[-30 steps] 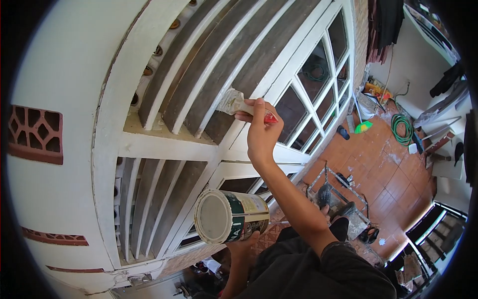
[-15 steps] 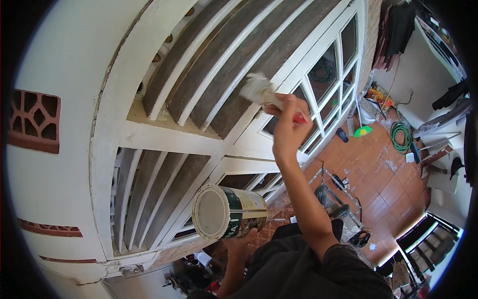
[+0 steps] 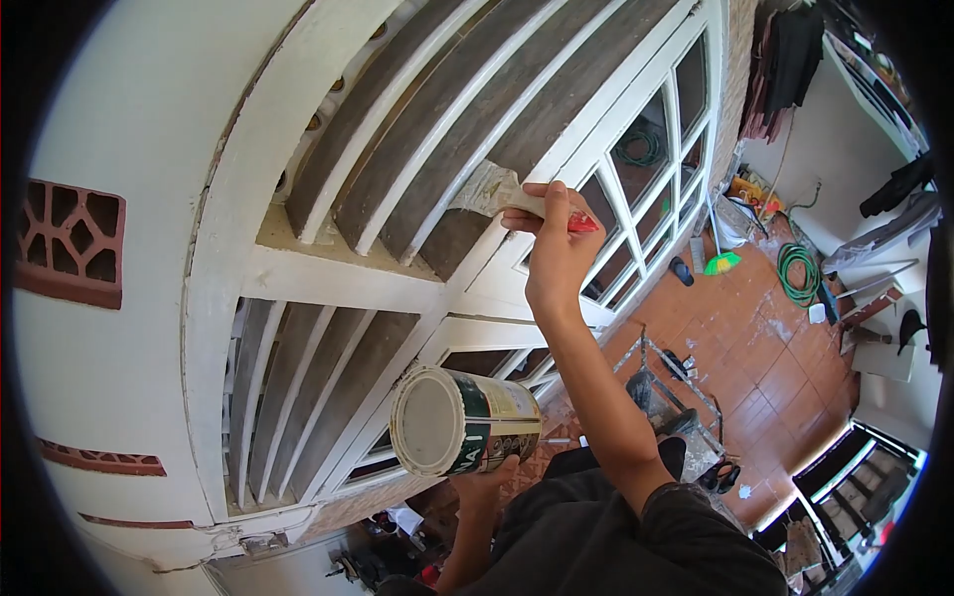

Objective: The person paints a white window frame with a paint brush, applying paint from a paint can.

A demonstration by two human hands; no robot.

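My right hand point(image 3: 561, 248) is closed around a paintbrush point(image 3: 492, 191) with a red-ended handle. Its pale, paint-covered bristles overlap the lower part of a white bar point(image 3: 464, 177) in the slatted opening above the window. My left hand point(image 3: 484, 482) grips a paint can point(image 3: 497, 422) with a green and cream label from beneath. The can's pale round top point(image 3: 427, 422) faces up and left in the view. Beside the can runs the white frame of the lower slatted opening point(image 3: 298, 397).
A white-framed window point(image 3: 656, 169) extends to the upper right. On the tiled floor point(image 3: 755, 338) are a coiled green hose point(image 3: 797, 273), a green broom point(image 3: 722, 262) and a metal frame point(image 3: 686, 397). Dark clothes point(image 3: 795, 60) hang at the upper right.
My right hand has moved slightly left and down with the brush, and the bristles now lie against the bar. The can has shifted a little to the right.
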